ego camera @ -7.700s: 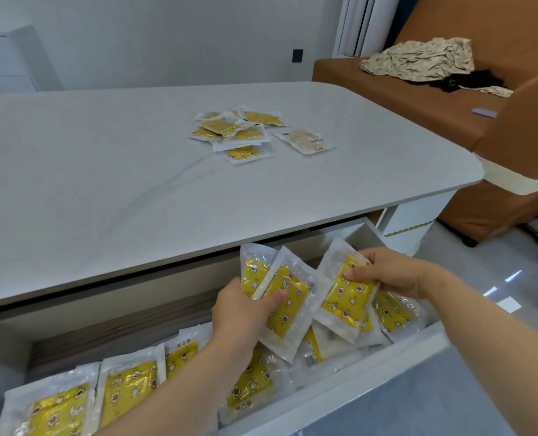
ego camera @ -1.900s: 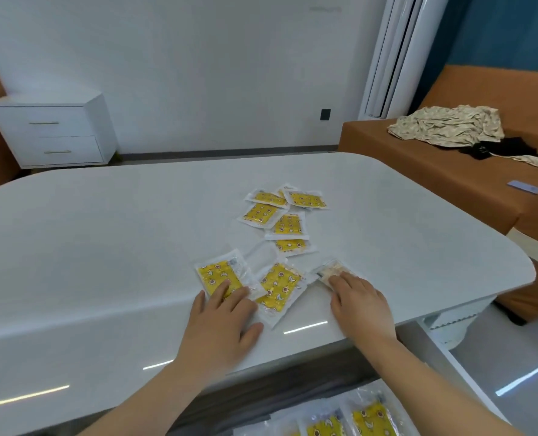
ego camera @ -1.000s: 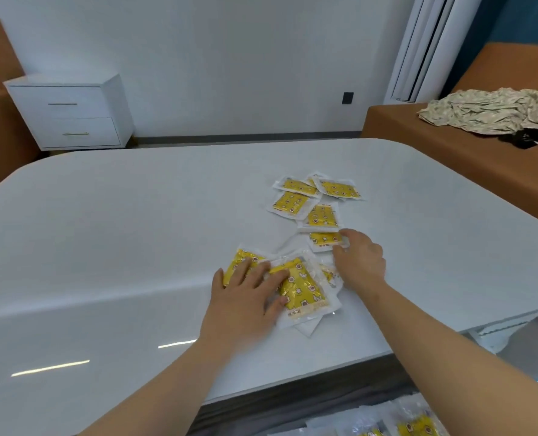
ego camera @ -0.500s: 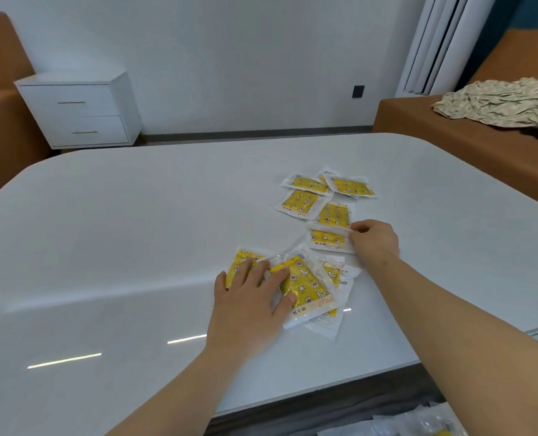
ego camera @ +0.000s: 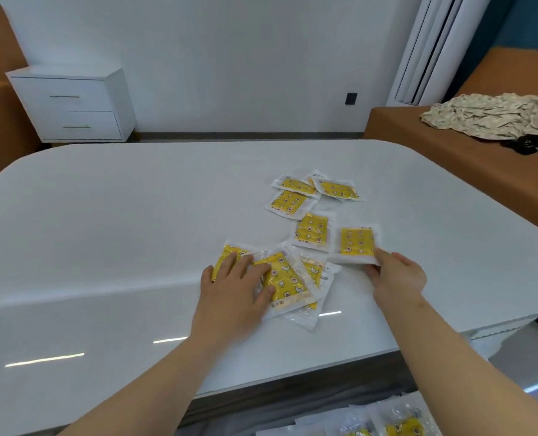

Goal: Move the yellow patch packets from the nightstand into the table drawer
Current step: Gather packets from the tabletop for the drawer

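Several yellow patch packets lie on the white table (ego camera: 104, 247). My left hand (ego camera: 233, 291) rests flat on a small overlapping pile of packets (ego camera: 289, 284), fingers spread. My right hand (ego camera: 396, 278) pinches the near edge of one packet (ego camera: 356, 243), lifted slightly off the tabletop. Beside it lies a single packet (ego camera: 311, 231), and three more packets (ego camera: 311, 191) sit farther back. At the bottom edge the open drawer (ego camera: 371, 423) shows packets inside, mostly cut off.
A white two-drawer nightstand (ego camera: 72, 105) stands against the far wall at the left. An orange sofa (ego camera: 450, 146) with a crumpled cloth (ego camera: 488, 118) runs along the right. White curtains (ego camera: 428, 48) hang at the back right.
My right hand has taken hold of one packet and drawn it right and toward me, off the surface. My left hand stays pressed on the pile.
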`<action>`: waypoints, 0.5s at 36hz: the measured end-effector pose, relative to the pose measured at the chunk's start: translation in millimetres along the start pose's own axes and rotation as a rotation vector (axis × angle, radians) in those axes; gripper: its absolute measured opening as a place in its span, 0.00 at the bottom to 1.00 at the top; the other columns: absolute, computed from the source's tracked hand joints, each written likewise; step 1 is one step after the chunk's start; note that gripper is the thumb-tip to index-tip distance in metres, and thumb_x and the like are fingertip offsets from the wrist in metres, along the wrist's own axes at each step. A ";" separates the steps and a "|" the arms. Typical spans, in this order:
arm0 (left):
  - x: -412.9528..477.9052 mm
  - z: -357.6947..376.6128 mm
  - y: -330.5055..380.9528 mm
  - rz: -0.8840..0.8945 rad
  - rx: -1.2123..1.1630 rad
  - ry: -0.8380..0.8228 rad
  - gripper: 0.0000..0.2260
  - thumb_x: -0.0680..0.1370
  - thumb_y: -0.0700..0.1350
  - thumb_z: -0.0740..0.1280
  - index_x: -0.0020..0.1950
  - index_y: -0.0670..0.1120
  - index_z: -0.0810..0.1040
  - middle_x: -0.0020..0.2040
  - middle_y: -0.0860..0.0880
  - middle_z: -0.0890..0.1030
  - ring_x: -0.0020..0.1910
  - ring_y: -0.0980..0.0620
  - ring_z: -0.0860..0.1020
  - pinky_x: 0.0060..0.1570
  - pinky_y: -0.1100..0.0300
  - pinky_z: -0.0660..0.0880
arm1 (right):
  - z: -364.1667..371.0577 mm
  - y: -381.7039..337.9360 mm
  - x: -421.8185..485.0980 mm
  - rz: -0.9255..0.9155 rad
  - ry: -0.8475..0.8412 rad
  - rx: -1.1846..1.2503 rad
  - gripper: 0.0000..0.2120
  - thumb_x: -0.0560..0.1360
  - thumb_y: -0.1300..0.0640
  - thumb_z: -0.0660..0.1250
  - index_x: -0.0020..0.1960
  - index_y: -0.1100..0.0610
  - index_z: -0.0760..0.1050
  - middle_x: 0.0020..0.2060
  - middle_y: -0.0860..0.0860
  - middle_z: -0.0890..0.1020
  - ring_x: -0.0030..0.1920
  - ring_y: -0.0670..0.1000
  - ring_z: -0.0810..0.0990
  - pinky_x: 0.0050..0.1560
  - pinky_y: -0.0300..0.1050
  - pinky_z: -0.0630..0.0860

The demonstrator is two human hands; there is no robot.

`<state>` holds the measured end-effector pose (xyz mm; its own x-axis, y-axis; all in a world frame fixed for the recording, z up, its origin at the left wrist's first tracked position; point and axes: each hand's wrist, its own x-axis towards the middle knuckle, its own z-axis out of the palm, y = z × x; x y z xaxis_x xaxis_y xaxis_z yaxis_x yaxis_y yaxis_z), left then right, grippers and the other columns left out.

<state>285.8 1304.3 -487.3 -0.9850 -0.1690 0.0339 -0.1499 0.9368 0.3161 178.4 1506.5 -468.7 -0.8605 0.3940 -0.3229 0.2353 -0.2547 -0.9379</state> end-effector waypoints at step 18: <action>-8.3 -23.9 2.3 -0.137 -0.191 -0.032 0.12 0.78 0.52 0.61 0.60 0.54 0.74 0.66 0.52 0.70 0.67 0.49 0.66 0.64 0.54 0.65 | -50.9 -0.4 -68.6 0.217 -0.468 -0.278 0.05 0.75 0.71 0.57 0.43 0.64 0.70 0.44 0.62 0.76 0.44 0.58 0.79 0.37 0.48 0.82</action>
<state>295.6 1300.5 -464.2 -0.9592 -0.2782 -0.0513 -0.2669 0.8301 0.4895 260.4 1524.5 -452.6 -0.8726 -0.0893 -0.4801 0.4835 -0.0196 -0.8751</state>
